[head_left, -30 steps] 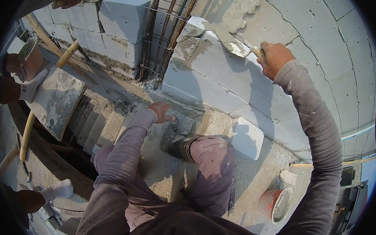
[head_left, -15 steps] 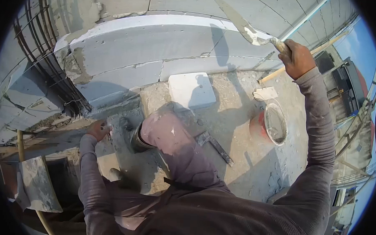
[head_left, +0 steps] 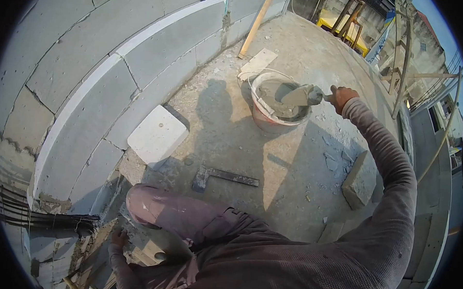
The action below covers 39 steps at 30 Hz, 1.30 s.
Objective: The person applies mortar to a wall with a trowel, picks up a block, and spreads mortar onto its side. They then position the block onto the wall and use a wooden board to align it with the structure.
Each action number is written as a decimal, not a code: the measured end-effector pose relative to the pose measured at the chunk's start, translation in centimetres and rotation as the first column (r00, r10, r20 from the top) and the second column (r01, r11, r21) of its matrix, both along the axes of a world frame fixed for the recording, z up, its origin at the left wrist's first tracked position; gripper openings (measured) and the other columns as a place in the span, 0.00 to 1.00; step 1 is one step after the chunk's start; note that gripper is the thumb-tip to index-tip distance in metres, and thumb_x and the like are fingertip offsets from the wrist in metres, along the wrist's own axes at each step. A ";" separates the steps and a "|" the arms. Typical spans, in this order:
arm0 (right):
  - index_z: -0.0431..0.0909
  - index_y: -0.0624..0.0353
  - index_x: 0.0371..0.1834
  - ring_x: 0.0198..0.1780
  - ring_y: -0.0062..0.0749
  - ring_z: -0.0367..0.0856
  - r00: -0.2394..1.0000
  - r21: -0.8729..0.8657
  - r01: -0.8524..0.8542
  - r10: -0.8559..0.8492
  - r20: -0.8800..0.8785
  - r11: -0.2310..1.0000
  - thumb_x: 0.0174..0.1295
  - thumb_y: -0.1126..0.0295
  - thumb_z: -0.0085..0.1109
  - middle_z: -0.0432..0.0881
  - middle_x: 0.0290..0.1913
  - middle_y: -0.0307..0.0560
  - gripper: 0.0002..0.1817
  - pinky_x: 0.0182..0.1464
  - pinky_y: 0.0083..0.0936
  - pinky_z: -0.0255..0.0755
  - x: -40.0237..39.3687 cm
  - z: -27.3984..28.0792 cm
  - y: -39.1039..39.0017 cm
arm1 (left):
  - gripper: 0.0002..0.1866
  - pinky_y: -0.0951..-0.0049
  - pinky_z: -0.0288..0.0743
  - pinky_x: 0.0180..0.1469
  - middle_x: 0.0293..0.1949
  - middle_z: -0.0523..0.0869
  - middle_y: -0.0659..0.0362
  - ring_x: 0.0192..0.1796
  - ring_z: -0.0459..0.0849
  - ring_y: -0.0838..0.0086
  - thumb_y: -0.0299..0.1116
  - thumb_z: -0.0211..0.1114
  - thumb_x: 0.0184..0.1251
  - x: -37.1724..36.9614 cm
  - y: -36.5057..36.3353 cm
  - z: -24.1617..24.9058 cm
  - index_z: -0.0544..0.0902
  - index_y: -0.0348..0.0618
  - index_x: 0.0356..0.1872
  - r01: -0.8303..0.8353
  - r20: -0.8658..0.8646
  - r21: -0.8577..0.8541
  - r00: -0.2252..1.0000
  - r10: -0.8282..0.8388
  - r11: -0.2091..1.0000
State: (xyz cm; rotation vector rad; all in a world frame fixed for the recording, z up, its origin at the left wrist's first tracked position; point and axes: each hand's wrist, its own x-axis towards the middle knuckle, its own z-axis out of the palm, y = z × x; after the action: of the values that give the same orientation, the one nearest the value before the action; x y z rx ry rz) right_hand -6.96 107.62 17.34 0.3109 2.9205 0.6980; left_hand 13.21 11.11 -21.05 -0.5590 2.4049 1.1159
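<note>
My right hand (head_left: 343,99) is closed around the handle of a trowel (head_left: 298,96). The trowel's blade, with grey mortar on it, is over the mouth of a bucket (head_left: 273,126). Wet mortar (head_left: 276,89) fills much of that bucket, which has a pale rim and a wire handle. Low at the left, my left hand (head_left: 118,237) is down by the wall's end, close to rough boards and rubble. Its fingers are small and shaded, so I cannot make out whether they grip anything.
A curved wall of grey blocks (head_left: 101,120) runs along the left, with rebar (head_left: 47,220) at its near end. On the floor are a white block (head_left: 158,134), an L-shaped dark tool (head_left: 225,176) and a grey block (head_left: 360,180). A wooden batten (head_left: 257,24) leans against the wall.
My view has turned right. The trowel has come down from in front of the wall to the bucket, still in my right hand. My left hand stays low by the wall's end.
</note>
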 end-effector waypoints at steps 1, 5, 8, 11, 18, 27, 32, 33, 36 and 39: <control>0.85 0.60 0.47 0.44 0.53 0.88 0.999 0.002 0.016 -0.016 0.031 1.000 0.60 0.64 0.68 0.88 0.42 0.57 0.15 0.45 0.43 0.83 -0.2 -0.5 -0.1 | 0.26 0.59 0.82 0.45 0.45 0.90 0.55 0.45 0.90 0.66 0.47 0.67 0.72 0.4 0.6 0.9 0.82 0.38 0.61 -0.121 0.023 0.119 0.993 0.119 0.986; 0.84 0.58 0.51 0.47 0.53 0.89 0.977 0.053 -0.165 0.156 0.146 0.985 0.50 0.67 0.73 0.88 0.46 0.55 0.23 0.49 0.43 0.84 -1.8 -2.9 0.0 | 0.26 0.56 0.80 0.45 0.49 0.89 0.57 0.48 0.89 0.67 0.49 0.65 0.74 2.5 1.0 2.3 0.81 0.40 0.62 -0.275 0.127 -0.066 0.951 0.282 0.959; 0.85 0.56 0.49 0.46 0.52 0.89 0.960 0.045 -0.261 0.255 0.114 0.964 0.49 0.69 0.71 0.87 0.47 0.54 0.21 0.49 0.41 0.84 -2.9 -4.6 0.0 | 0.23 0.67 0.77 0.31 0.41 0.88 0.57 0.39 0.87 0.71 0.50 0.68 0.71 3.7 0.6 1.6 0.83 0.42 0.55 -0.246 0.157 -0.056 0.955 0.252 0.968; 0.85 0.57 0.51 0.45 0.51 0.89 0.934 0.022 -0.336 0.329 0.140 0.942 0.49 0.69 0.71 0.87 0.49 0.54 0.22 0.50 0.40 0.85 -2.5 -4.5 -0.5 | 0.23 0.67 0.75 0.30 0.41 0.88 0.57 0.38 0.87 0.71 0.50 0.68 0.72 5.1 1.3 1.5 0.82 0.41 0.54 -0.265 0.176 -0.050 0.947 0.269 0.963; 0.86 0.59 0.52 0.41 0.51 0.89 0.846 -0.096 -0.439 0.447 0.291 0.893 0.51 0.69 0.69 0.88 0.44 0.55 0.22 0.46 0.41 0.86 -0.8 -3.4 -0.2 | 0.20 0.67 0.74 0.27 0.38 0.88 0.57 0.35 0.87 0.72 0.47 0.67 0.72 7.2 1.2 1.6 0.83 0.40 0.52 -0.293 0.146 -0.072 0.943 0.301 0.953; 0.88 0.63 0.40 0.33 0.51 0.89 0.824 -0.100 -0.412 0.417 0.383 0.906 0.51 0.58 0.70 0.88 0.30 0.57 0.20 0.42 0.41 0.85 -4.2 -1.2 -1.2 | 0.25 0.64 0.77 0.35 0.43 0.89 0.57 0.40 0.87 0.70 0.51 0.67 0.72 6.7 1.9 1.9 0.82 0.42 0.57 -0.247 0.178 -0.067 0.950 0.255 0.967; 0.88 0.63 0.33 0.29 0.48 0.87 0.837 -0.217 -0.407 0.458 0.300 0.887 0.50 0.54 0.73 0.88 0.28 0.56 0.20 0.38 0.40 0.83 -3.8 2.8 3.5 | 0.25 0.66 0.79 0.34 0.37 0.90 0.53 0.37 0.88 0.67 0.50 0.70 0.68 7.3 -0.2 -0.4 0.86 0.35 0.51 -0.238 0.004 -0.045 0.971 0.238 0.970; 0.88 0.64 0.31 0.29 0.48 0.88 0.875 -0.309 -0.275 0.370 0.312 0.911 0.47 0.58 0.73 0.88 0.27 0.57 0.18 0.37 0.39 0.82 -3.1 3.9 3.7 | 0.28 0.64 0.82 0.38 0.39 0.91 0.51 0.39 0.90 0.63 0.51 0.72 0.66 8.0 -1.3 -1.2 0.86 0.34 0.53 -0.189 0.022 -0.066 0.981 0.190 0.980; 0.83 0.68 0.17 0.21 0.29 0.83 0.895 -0.609 -0.224 0.409 0.181 0.761 0.47 0.69 0.73 0.81 0.15 0.50 0.13 0.26 0.32 0.76 -0.4 2.1 8.7 | 0.33 0.58 0.81 0.57 0.55 0.89 0.44 0.57 0.88 0.53 0.55 0.72 0.64 8.1 1.9 1.3 0.84 0.35 0.57 -0.107 -0.042 -0.272 0.994 0.099 0.956; 0.72 0.56 0.17 0.15 0.32 0.70 0.888 -0.889 -0.413 0.306 -0.344 0.200 0.56 0.71 0.57 0.68 0.14 0.41 0.11 0.18 0.34 0.65 -0.2 -13.6 22.2 | 0.25 0.56 0.82 0.51 0.42 0.91 0.44 0.46 0.90 0.50 0.47 0.75 0.61 3.2 5.8 10.2 0.87 0.36 0.50 -0.390 -0.380 -0.320 0.888 0.260 0.864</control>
State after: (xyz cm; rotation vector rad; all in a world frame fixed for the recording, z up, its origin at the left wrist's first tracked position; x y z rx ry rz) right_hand -7.12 129.78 3.75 -0.5329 2.8368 -1.1861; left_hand 16.37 16.91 -10.84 -1.0237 2.9312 0.9097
